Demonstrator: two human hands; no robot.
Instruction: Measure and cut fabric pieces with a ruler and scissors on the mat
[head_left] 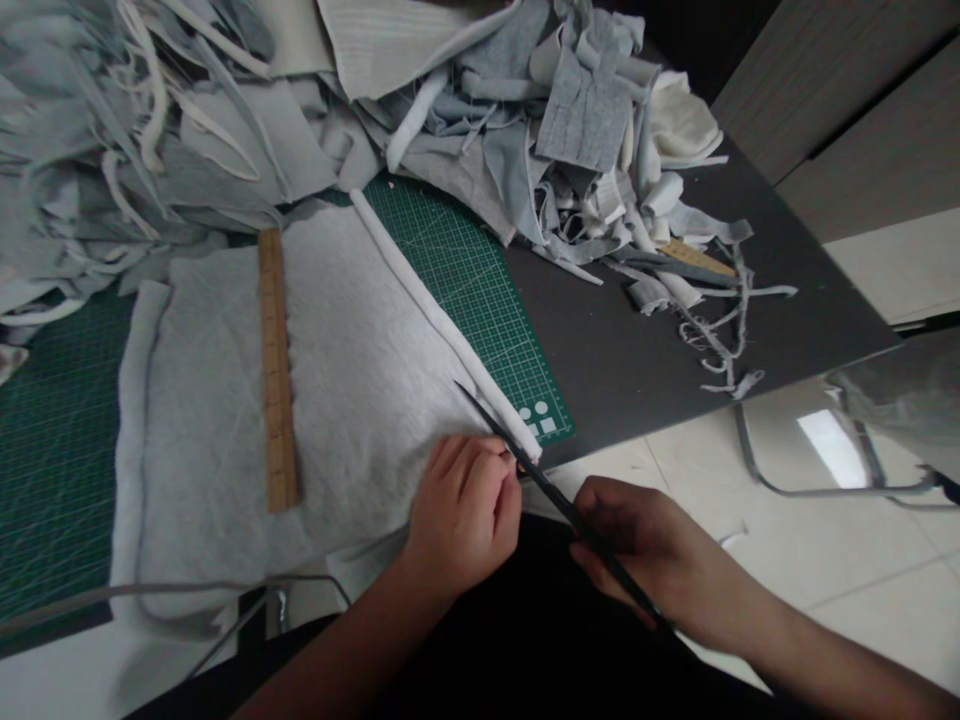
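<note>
Right now my left hand [469,510] is clenching into a loose fist at the near right corner of the pale gray fabric [352,350], its curled fingers facing the end of the right rolled edge [442,320]; I cannot tell how much cloth it is gripping. My right hand [645,555] is grasping a long dark pointed tool [559,497], thumb and fingers closing around it just beyond the table's near side. The tool is slanting up and to the left, passing just beside my left knuckles, and its tip is reaching over the fabric, near the right rolled edge. I cannot tell whether it is a pair of scissors seen edge-on.

The fabric is lying spread over the green cutting mat [480,290], with its left rolled edge [131,440] running down the other side. A wooden ruler [276,390] is resting lengthwise on the cloth, left of its middle and well apart from both my hands. Beyond, a heap of gray and white scraps [510,100] is covering the far part of the mat and spilling onto the dark table [637,360]. Among the scraps at the right, a second piece of wooden ruler [699,259] is showing.
</note>
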